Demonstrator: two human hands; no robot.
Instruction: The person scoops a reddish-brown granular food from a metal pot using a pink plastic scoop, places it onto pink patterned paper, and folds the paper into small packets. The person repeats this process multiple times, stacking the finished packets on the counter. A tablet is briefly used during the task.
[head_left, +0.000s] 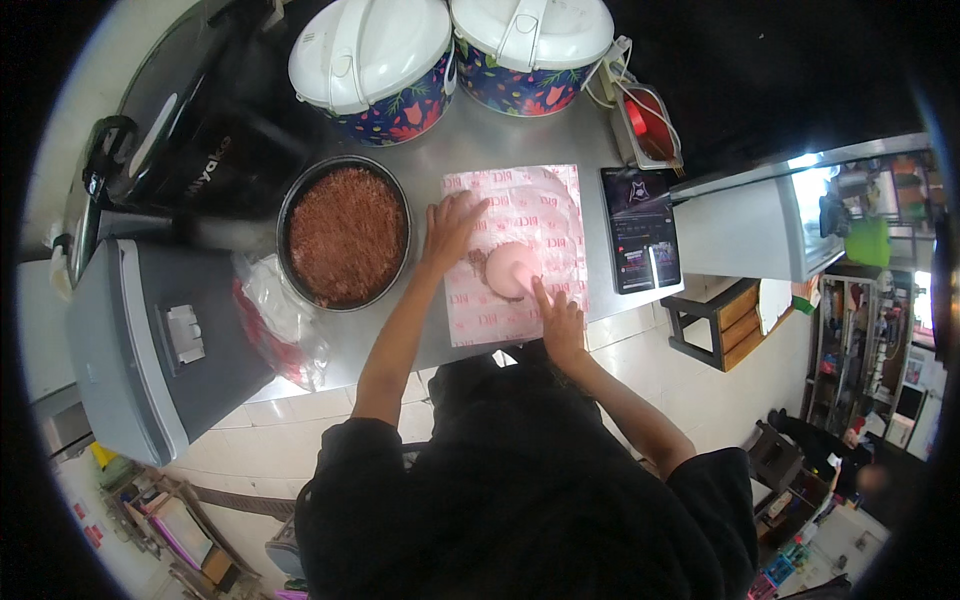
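A sheet of wrapping paper (499, 322) with pink print lies on the metal table before me. On it, a pink rice scoop (511, 268) sits bowl side down, with some brownish grains showing at its edge. What lies under the bowl is hidden. My right hand (561, 319) grips the scoop's handle from the near right. Flat across the paper's left edge rests my left hand (454, 231), holding nothing. Just left of that hand stands a round dark pan (406, 225) filled with reddish-brown, rice-like grains (346, 232).
Two floral containers with white lids (371, 52) line the back. To the right are a tablet (637, 225) and a metal container (649, 127) with red contents. Leftward are a black Miyako appliance (217, 150), a plastic bag (289, 322) and a grey box (202, 330). A person (825, 446) sits far right.
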